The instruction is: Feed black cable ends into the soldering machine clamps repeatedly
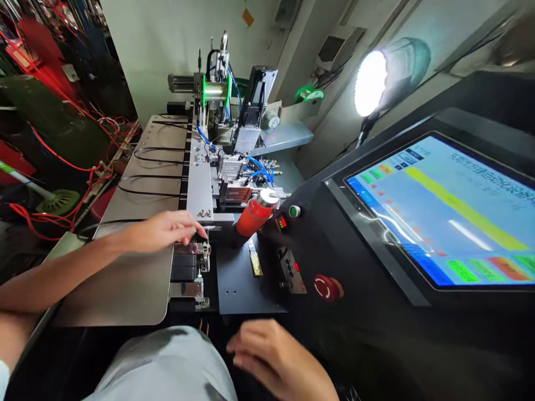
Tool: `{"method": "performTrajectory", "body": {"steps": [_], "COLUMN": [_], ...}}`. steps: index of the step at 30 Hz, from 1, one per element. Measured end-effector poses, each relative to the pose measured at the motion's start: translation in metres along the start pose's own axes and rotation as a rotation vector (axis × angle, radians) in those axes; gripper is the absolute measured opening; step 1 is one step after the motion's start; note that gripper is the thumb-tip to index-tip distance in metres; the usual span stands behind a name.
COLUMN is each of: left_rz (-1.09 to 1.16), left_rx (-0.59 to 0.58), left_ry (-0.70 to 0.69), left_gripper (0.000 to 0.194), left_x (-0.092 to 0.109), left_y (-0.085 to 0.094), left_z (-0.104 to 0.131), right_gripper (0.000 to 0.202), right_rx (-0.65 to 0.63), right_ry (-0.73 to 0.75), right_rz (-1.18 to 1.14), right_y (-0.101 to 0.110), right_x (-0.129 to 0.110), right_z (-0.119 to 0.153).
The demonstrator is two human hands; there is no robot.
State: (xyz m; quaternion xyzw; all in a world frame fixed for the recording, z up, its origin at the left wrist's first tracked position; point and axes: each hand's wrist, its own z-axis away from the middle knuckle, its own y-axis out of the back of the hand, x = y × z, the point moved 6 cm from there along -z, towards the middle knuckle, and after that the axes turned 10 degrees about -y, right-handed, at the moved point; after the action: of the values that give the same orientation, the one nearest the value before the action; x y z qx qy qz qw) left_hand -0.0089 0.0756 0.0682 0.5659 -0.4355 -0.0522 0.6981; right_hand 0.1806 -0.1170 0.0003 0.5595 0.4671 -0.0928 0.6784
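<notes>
At the machine's front, my left hand reaches over the metal plate. Its fingers are bent and drawn together, with the index fingertip down by the small metal clamp block. Whatever lies between those fingertips, if anything, is too small to make out. My right hand hovers beside my knee, in front of the dark work surface. Its fingers curl inward, and their inner side is hidden. A yellow-and-silver strip lies on that surface, behind my right hand.
A red bottle with a metallic cap stands behind the strip. Several black cables lie across the plate. Beyond are a green-flanged wire spool and actuators. On the right are a red emergency button, a touchscreen and a bright lamp.
</notes>
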Motion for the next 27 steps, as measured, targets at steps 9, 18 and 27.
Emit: {"method": "performTrajectory", "body": {"steps": [9, 18, 27], "left_rz": [0.238, 0.128, 0.679], "left_rx": [-0.050, -0.216, -0.003], "left_ry": [-0.171, -0.324, -0.006], "left_gripper": [0.020, 0.020, 0.022], "left_x": [0.026, 0.031, 0.024], "left_y": [-0.073, -0.079, -0.087], "left_z": [0.009, 0.019, 0.012], "right_gripper": [0.019, 0.030, 0.021], "right_rx": [0.600, 0.370, 1.095], "right_ry": [-0.405, -0.427, -0.344], "right_rz": [-0.574, -0.683, -0.511], "right_y": [0.005, -0.009, -0.010], "right_x": [0.036, 0.039, 0.026], "right_z": [-0.076, -0.084, -0.087]}}
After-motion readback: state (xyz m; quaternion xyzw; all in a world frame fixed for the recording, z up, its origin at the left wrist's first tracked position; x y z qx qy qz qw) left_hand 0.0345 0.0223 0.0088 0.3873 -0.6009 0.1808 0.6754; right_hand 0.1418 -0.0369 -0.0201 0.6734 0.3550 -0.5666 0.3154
